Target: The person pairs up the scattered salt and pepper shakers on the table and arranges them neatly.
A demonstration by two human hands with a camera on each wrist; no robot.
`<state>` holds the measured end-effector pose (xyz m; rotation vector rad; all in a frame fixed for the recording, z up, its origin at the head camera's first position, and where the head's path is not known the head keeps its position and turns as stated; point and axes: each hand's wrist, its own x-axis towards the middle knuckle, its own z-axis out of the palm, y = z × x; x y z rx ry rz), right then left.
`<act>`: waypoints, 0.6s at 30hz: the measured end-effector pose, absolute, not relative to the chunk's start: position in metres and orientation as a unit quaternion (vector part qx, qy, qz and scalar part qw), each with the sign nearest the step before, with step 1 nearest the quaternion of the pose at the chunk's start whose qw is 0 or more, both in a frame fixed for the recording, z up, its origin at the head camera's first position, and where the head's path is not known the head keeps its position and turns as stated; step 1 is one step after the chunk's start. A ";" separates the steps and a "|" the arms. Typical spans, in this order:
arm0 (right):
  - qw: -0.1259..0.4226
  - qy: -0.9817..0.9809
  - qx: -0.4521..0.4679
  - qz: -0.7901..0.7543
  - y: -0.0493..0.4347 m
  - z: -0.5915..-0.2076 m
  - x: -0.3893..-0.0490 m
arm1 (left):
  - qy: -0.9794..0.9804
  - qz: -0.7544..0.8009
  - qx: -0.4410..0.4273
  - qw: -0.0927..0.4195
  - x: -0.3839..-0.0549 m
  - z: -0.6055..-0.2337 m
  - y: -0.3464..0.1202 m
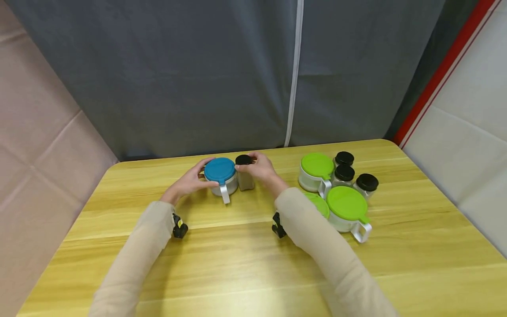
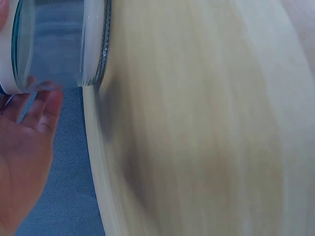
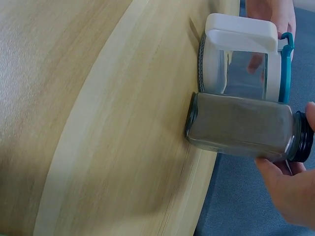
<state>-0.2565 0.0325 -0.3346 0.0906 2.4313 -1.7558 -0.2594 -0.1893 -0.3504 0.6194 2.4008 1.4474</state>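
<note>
Placing, I judge: my left hand (image 1: pixel 192 179) curves wide round the blue-lidded jar (image 1: pixel 220 171), my right hand (image 1: pixel 261 168) pinches the black-capped bottle (image 1: pixel 246 181) beside it, near the surface (image 1: pixel 225 259)'s far edge; next probably needs gentle release.

Four wide pots (image 1: pixel 219 171) — four slim jars (image 1: pixel 246 181)

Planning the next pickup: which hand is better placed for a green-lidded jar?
Probably the right hand: it's nearer the green-lidded jars, though holding a black-capped jar. The left hand is farther off, gripping the blue-lidded jar.
</note>
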 end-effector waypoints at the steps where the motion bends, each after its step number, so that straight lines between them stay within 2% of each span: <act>1: 0.070 0.808 0.031 -0.584 0.032 -0.335 -0.257 | 0.830 0.498 0.212 0.135 -0.259 -0.349 -0.189; 18: 0.029 0.815 0.043 -0.577 0.026 -0.335 -0.255 | 0.826 0.506 0.203 0.138 -0.263 -0.349 -0.190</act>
